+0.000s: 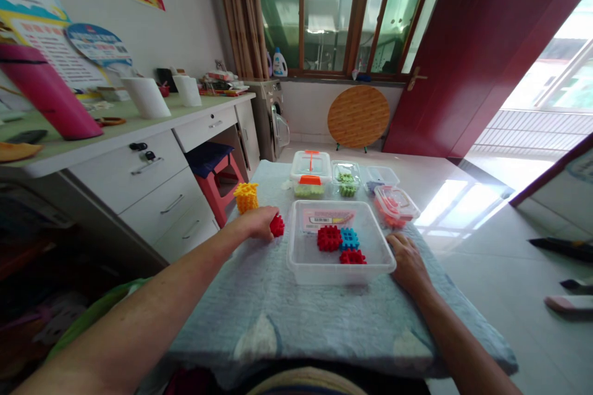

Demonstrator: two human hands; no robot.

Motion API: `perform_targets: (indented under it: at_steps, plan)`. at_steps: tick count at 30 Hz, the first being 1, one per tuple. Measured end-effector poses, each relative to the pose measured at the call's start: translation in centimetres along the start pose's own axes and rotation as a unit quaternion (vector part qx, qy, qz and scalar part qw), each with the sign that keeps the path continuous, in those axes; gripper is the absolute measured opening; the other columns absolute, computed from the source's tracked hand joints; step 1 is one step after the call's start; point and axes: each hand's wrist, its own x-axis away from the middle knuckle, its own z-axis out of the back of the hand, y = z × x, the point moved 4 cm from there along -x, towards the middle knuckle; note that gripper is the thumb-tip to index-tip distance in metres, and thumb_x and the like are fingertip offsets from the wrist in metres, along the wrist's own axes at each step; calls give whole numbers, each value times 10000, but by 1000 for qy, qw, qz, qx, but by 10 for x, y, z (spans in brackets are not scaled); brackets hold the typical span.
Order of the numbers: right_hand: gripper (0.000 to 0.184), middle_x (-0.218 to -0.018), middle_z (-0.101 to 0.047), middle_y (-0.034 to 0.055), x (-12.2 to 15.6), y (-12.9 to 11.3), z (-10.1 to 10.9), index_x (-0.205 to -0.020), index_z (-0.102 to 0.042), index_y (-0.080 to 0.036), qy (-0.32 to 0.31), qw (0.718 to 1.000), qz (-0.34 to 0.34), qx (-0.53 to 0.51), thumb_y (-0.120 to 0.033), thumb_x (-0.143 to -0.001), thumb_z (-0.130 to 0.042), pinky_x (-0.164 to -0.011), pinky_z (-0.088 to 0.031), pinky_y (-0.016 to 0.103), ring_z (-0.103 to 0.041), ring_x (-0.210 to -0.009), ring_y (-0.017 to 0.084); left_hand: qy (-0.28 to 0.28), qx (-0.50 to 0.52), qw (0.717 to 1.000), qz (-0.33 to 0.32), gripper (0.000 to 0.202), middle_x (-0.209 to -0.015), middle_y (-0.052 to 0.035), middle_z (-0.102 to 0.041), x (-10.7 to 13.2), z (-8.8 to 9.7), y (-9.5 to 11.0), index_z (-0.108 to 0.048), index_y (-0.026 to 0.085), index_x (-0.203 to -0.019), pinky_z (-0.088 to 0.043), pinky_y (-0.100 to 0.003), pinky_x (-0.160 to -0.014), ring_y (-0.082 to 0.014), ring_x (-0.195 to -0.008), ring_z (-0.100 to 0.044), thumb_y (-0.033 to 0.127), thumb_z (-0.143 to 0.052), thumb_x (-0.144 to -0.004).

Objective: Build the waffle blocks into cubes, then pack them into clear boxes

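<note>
My left hand (264, 223) is closed on a red interlocking plastic block (277, 226) at the left of the table, and the fingers hide part of it. Just behind that hand stands a yellow stack of similar blocks (246, 197). A clear plastic bin (306, 273) sits at the middle of the table. Inside it lie a red block (329, 238), a blue block (349, 239) and another red block (353, 257). My right hand (409, 258) rests on the cloth against the bin's right side, fingers stretched forward and holding nothing I can see.
Behind the bin stand a lidded box with orange clips (311, 174), a clear tub of green pieces (346, 178), a tub with purple pieces (382, 177) and a lidded tub of red pieces (396, 205). A white desk (180, 185) and a red stool (222, 188) are at left.
</note>
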Motion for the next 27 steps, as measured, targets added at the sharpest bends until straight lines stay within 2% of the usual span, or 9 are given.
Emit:
perform_targets:
  at_steps: [5, 9, 15, 20, 23, 27]
  plan:
    - [203, -1023, -609, 93, -1, 1, -1, -911, -630, -195, -2, 1000, 0, 4, -252, -860, -442, -905, -405, 361, -532, -951, 226, 16, -18, 1000, 14, 426, -1033, -89, -699, 3, -3, -5, -617, 177, -993, -508, -288, -716, -243, -891, -660, 295, -690, -590]
    - [212, -1024, -606, 98, -1, 0, 0, -929, -628, -189, -7, 1000, -2, 8, -260, -867, -439, -913, -404, 363, -532, -968, 233, 18, -28, 999, 10, 419, -1034, -80, -705, 1, -1, 1, -631, 188, -974, -502, -277, -695, -237, -880, -663, 284, -685, -570]
    - [186, -1018, -610, 90, -1, 1, -1, -919, -633, -193, -4, 1000, 1, 11, -241, -858, -464, -914, -406, 348, -538, -959, 227, 21, -44, 999, 19, 413, -986, -114, -720, -3, -1, 6, -652, 166, -934, -500, -304, -646, -273, -841, -671, 284, -682, -540]
    - [191, -1020, -614, 87, 0, -1, 1, -934, -643, -198, 2, 1000, 0, 8, -220, -843, -476, -916, -403, 344, -541, -965, 223, 33, -48, 998, 22, 346, -939, -94, -726, 6, 2, 5, -645, 174, -885, -478, -276, -614, -247, -814, -674, 306, -662, -566]
    - [200, -1020, -617, 90, 0, -1, 1, -946, -645, -197, 4, 1000, 0, 8, -221, -842, -476, -915, -403, 350, -536, -972, 229, 50, -40, 998, 10, 309, -912, -73, -723, 20, 16, 3, -631, 183, -853, -459, -260, -608, -224, -793, -668, 296, -655, -566]
    - [200, -1032, -614, 97, -1, 0, 1, -948, -640, -189, -3, 1000, -4, 6, -223, -847, -471, -923, -398, 350, -529, -986, 236, 83, -33, 996, -27, 299, -879, -56, -709, 51, 60, 10, -615, 182, -847, -437, -248, -624, -202, -776, -649, 270, -652, -563]
